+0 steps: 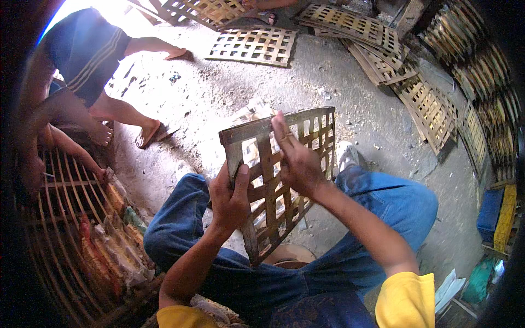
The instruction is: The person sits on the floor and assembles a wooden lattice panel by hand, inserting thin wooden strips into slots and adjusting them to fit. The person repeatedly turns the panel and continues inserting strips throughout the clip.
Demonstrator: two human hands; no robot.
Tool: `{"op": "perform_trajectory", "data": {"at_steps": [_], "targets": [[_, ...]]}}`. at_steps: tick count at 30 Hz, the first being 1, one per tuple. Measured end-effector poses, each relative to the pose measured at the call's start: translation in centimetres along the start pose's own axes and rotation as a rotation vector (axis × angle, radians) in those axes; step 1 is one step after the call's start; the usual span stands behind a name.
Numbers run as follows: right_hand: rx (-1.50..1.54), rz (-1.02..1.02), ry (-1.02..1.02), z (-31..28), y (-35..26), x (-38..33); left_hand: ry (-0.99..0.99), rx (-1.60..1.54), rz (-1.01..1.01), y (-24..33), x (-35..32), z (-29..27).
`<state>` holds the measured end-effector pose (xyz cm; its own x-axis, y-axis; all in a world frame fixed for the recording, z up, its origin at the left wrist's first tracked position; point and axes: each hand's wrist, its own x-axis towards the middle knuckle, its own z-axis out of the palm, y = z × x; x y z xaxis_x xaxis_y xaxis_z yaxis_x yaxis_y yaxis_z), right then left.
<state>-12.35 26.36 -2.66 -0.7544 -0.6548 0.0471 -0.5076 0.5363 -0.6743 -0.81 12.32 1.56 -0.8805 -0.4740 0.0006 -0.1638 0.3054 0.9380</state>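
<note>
A woven bamboo lattice panel (265, 158) with a darker frame stands tilted between my knees. My left hand (228, 197) is closed around its left frame strip, with the thumb on the near face. My right hand (299, 167) is at the upper frame strip, its fingers reaching up against the strip and over the top edge. The fingertips are slightly blurred, and whatever lies behind the edge is hidden. Beneath the panel, part of a round brownish bowl-like object (290, 253) shows between my legs.
Another lattice panel (252, 46) lies ahead on the dusty floor. More panels (383, 57) lie overlapped at the far right, near a tall stack (481, 87). At left, another person (90, 60) is beside a slatted bamboo bench (60, 218) holding plastic bags. Blue and yellow containers (500, 216) stand at right.
</note>
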Motion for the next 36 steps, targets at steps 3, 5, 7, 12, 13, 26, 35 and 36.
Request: {"op": "perform_trajectory", "data": {"at_steps": [3,5,7,12,13,26,35,36], "targets": [[-0.074,0.195,-0.02,1.3,6.5,1.3,-0.026,-0.013,-0.004,0.8,0.1,0.1],[-0.035,0.324,-0.029,2.7,10.9,1.0,-0.025,-0.024,-0.038,0.4,0.0,0.0],[-0.095,0.216,0.113,3.1,11.5,0.6,-0.051,-0.004,-0.022,0.0,-0.1,-0.2],[0.021,0.185,0.094,1.2,5.3,-0.1,-0.069,0.145,0.146,-0.5,-0.1,-0.1],[0.027,0.215,0.062,0.2,2.8,0.1,-0.068,0.155,0.147,-0.6,-0.2,-0.1],[-0.083,0.06,0.135,1.9,7.7,-0.4,-0.05,0.096,0.029,0.6,-0.2,0.1],[0.021,0.064,0.039,0.3,2.0,-0.6,-0.037,0.062,-0.023,0.5,-0.1,-0.2],[0.01,0.095,0.083,1.2,3.9,-0.4,-0.034,0.072,-0.014,0.4,-0.1,-0.2]]}}
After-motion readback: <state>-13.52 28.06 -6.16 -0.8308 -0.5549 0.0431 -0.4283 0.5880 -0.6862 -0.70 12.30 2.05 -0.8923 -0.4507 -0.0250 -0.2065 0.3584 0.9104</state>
